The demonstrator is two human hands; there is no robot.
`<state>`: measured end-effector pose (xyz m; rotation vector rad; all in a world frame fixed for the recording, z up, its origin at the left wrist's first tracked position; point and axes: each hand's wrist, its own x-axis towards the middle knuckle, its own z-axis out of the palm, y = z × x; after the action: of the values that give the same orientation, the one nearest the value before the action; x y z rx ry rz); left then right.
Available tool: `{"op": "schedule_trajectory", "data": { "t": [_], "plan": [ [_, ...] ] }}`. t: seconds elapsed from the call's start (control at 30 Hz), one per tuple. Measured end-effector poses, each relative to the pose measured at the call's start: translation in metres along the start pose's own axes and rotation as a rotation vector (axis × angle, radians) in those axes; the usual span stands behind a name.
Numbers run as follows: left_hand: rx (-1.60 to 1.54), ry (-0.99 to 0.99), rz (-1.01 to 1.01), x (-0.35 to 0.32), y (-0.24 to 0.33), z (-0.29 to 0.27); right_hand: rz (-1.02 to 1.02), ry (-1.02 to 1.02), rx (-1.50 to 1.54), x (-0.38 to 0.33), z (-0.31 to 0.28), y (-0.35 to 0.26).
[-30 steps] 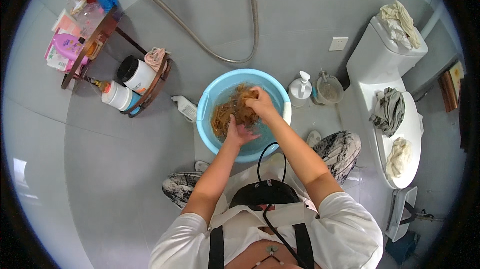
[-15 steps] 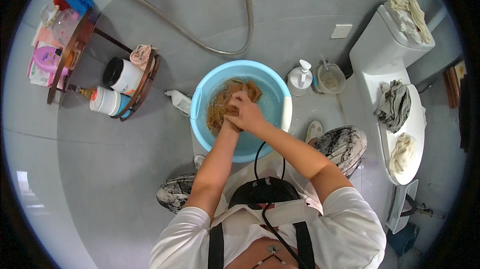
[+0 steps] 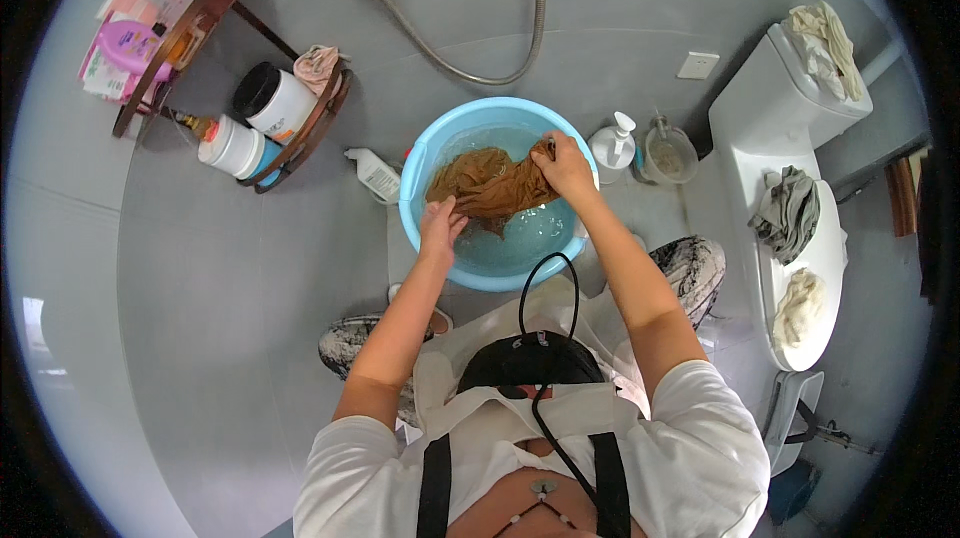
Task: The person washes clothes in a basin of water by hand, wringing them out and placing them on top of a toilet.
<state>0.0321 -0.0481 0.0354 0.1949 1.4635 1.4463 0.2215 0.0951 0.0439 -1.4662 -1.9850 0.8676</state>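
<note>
Holding wet brown cloth (image 3: pixel 500 196) in and over a blue tub (image 3: pixel 482 284), partly stretched above the water (image 3: pixel 530 238), partly bunched in it. Gripping its right end near the right rim with the right hand (image 3: pixel 568 172), fingers closed. Touching the left edge with the left hand (image 3: pixel 441 225), half curled; cannot tell whether firmly pinching.

Could lose that left edge first, given so slight-looking a hold on probably slick, heavy fabric, and so drop it back with a splash. Could also overstretch or tear it, thin as it appears, if pulling hard between both hands. Might spill over the near rim, toward trousers (image 3: pixel 692 273) and floor (image 3: pixel 240 308), if swinging a soaked end too fast. Might trail a loose end over the right rim, with so little room there, and topple the pump bottle (image 3: pixel 612 154) just outside.

Similar danger on the left for the white bottle (image 3: pixel 378 177), beside the tub. Worth watching too: the black cable (image 3: pixel 523 308), looped close to the near rim, liable to get wet or snag if leaning further in. Best kept from flying drops: the socket (image 3: pixel 697 66) on the wall beyond.
</note>
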Motion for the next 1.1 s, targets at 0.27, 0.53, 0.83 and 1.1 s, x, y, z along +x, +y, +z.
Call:
{"op": "schedule_trajectory", "data": {
  "t": [0.27,0.53,0.83,1.1],
  "plan": [
    [1.346,-0.055,0.672,-0.002,-0.025,0.021,-0.22,-0.5,-0.456,-0.032,-0.005,-0.012],
    [1.8,-0.087,0.499,0.037,-0.045,0.047,-0.085,-0.773,-0.828,-0.022,0.035,0.005],
    [1.044,-0.201,0.375,0.086,-0.033,0.026,0.087,-0.526,-0.299,0.009,0.078,0.056],
    [-0.317,-0.17,-0.446,-0.01,-0.015,0.044,0.814,-0.293,1.595,-0.007,0.029,-0.022]
  ]
}}
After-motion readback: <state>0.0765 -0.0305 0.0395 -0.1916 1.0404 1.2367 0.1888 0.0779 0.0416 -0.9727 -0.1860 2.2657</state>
